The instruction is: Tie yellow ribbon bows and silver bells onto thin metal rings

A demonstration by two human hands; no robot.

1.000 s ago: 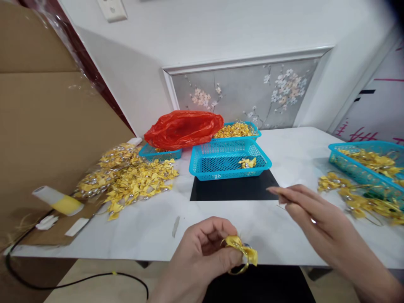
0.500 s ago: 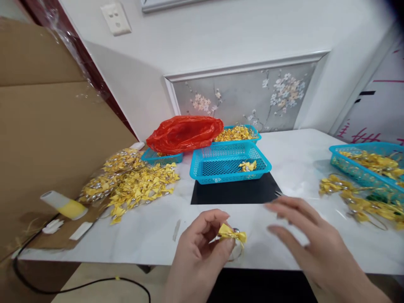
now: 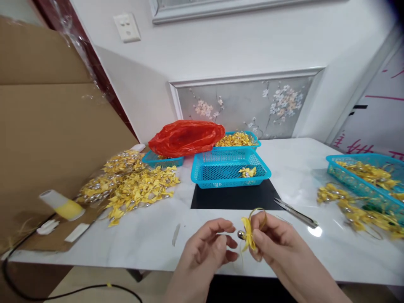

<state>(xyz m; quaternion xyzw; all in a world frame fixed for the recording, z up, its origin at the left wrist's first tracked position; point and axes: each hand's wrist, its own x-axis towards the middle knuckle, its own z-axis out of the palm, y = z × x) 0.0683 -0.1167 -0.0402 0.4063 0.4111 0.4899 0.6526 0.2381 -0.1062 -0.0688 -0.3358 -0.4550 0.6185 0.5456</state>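
Between the thumb and fingers of my right hand [image 3: 277, 244] is a yellow ribbon bow [image 3: 248, 234], turned on its side. A small silver bell [image 3: 241, 235] sits at its middle, facing left, and a thin gold cord [image 3: 259, 209] loops up above it. My left hand [image 3: 210, 246] is just left of the bell, fingers curved and apart, holding nothing. Silver tweezers [image 3: 296, 213] lie on the white table beyond my right hand, tips toward the black mat [image 3: 233, 198].
A blue basket [image 3: 197, 182] on the mat holds a few bows. Bow piles [image 3: 142, 187] lie left, beside a red plastic bag [image 3: 186, 141]. Another blue basket [image 3: 334, 168] stands right, with loose bows [image 3: 356, 210] before it. A cardboard box [image 3: 57, 126] rises left.
The bow has passed from my left hand to my right and turned on its side. My left fingers have come off it. The tweezers, mostly covered by my right hand before, now lie in full view.
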